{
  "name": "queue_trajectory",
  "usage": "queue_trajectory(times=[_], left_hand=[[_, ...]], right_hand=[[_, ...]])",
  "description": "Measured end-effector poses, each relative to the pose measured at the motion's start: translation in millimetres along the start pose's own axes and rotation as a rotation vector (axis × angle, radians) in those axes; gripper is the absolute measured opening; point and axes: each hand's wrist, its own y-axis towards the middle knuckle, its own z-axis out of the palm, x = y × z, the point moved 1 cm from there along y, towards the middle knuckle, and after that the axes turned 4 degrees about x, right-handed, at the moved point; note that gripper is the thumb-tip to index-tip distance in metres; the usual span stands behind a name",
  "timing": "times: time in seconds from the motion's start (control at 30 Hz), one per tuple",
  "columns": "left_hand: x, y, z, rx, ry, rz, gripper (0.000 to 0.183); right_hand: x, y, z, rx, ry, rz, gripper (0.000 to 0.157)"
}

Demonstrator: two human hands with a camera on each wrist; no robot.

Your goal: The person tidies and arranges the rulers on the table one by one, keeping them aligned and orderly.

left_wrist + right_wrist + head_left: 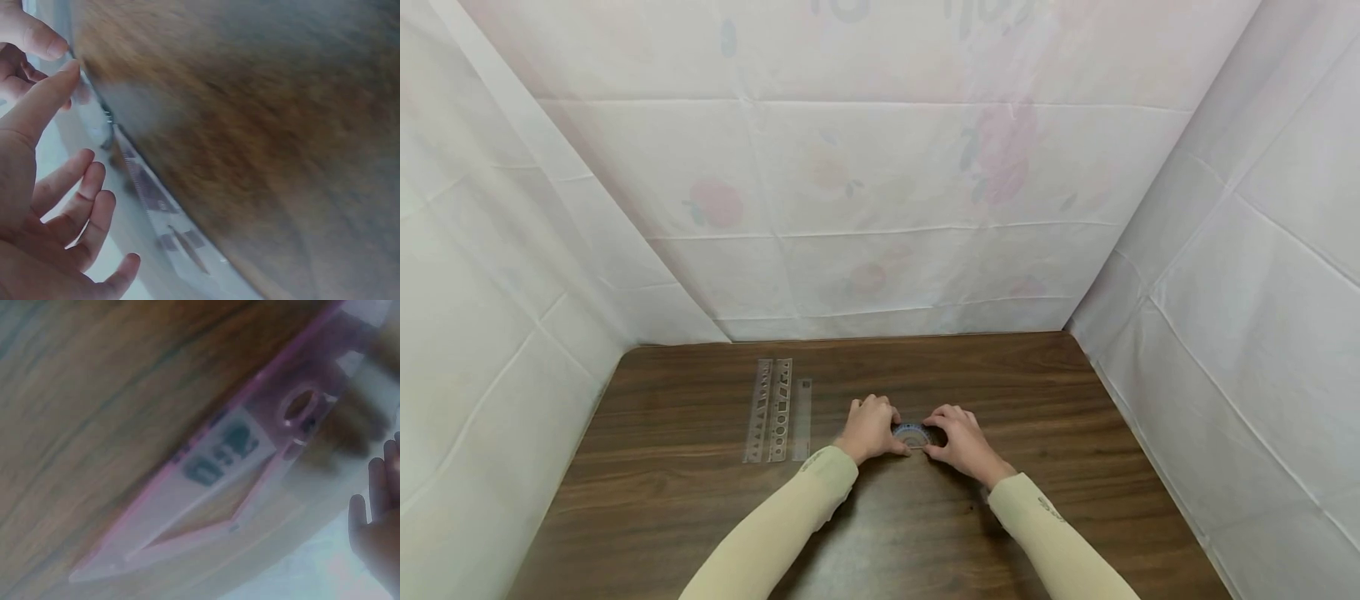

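A small clear protractor (913, 434) with blue markings lies between my two hands in the head view, its straight edge towards me. My left hand (868, 429) holds its left end between thumb and forefinger. At the other end, my right hand (964, 442) has thumb and fingers around the rim. In the left wrist view the left hand's spare fingers (81, 212) are spread loosely, and the tips of both hands come close together. The right wrist view shows a pinkish see-through set square (147, 509) with a cut-out on the wood, and some right-hand fingers (378, 494) at the edge.
Left of the hands lie two clear stencil rulers (781, 412) with cut-out shapes, side by side, and a plain clear ruler (803, 421). The brown wooden table (647, 500) is enclosed by white cloth (880, 183) behind and at both sides.
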Motion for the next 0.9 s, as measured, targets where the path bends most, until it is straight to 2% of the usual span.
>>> queue_trajectory(times=[0.23,0.4,0.9], left_hand=[[-9.2,2.1,-7.3,-0.011,0.009,0.014,0.048],[-14.6,2.9,-9.4,-0.013,0.007,0.018,0.055],[-44.1,0.6,-12.6,-0.049,0.027,0.085,0.058]], right_hand=[[-2.0,-6.5,-12.4,-0.028,0.033,0.032,0.039],[-3.6,-13.4,-22.7,-0.037,0.043,0.058,0.041],[-30.7,-44.8,-43.2,-0.11,0.013,0.094,0.043]])
